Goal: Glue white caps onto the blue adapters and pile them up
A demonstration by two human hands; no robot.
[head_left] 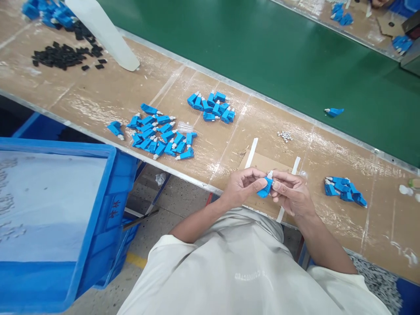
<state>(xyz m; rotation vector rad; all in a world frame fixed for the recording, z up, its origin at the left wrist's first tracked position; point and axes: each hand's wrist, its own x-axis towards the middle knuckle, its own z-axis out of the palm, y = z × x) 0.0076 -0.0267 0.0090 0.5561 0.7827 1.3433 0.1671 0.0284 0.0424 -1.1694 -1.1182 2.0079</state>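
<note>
A blue plastic part with a whitish tip (265, 187) is held upright between my two hands, above the table's near edge. My left hand (241, 186) pinches it from the left, thumb across its face. From the right, my right hand (293, 191) has thumb and fingertips closed at its side near the tip; whether they grip a smaller piece is hidden. Beneath the hands lies a cardboard sheet (274, 164) with white tape strips. Small white pieces (285, 136) lie beyond it, and a few tiny brass-coloured pieces (242, 152) sit to its left.
Blue parts lie in groups at left (147, 131), centre (211, 106) and right (344, 190). One blue part (334, 112) rests on the green belt (236, 48). Black pieces (59, 56) lie far left, near a translucent white strip (108, 35). A blue crate (111, 192) stands lower left.
</note>
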